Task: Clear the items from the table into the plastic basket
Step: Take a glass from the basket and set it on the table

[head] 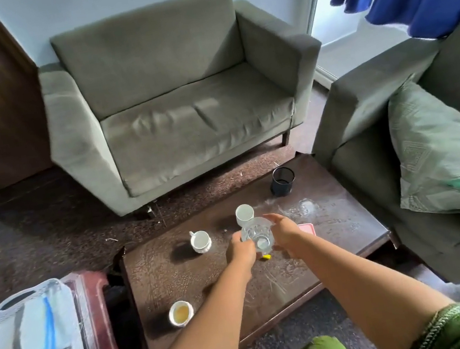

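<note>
A clear drinking glass (258, 235) is lifted over the middle of the dark wooden table (179, 277), tilted toward me. My left hand (243, 250) grips its left side and my right hand (282, 232) holds its right side with the forefinger stretched out. Behind the glass stands a white cup (244, 214). A white handled teacup (200, 241) sits to the left. Near the front edge is a white cup holding yellowish liquid (180, 313). A small yellow item (266, 257) peeks out below my hands. The white plastic basket (28, 323) rests on a maroon stool at the left.
A black mesh pen holder (282, 181) stands at the table's far end, with another clear glass item (305, 207) and a pink object (305, 227) near it. A grey-green sofa (179, 97) faces me; a second sofa with a green cushion (439, 157) flanks the right.
</note>
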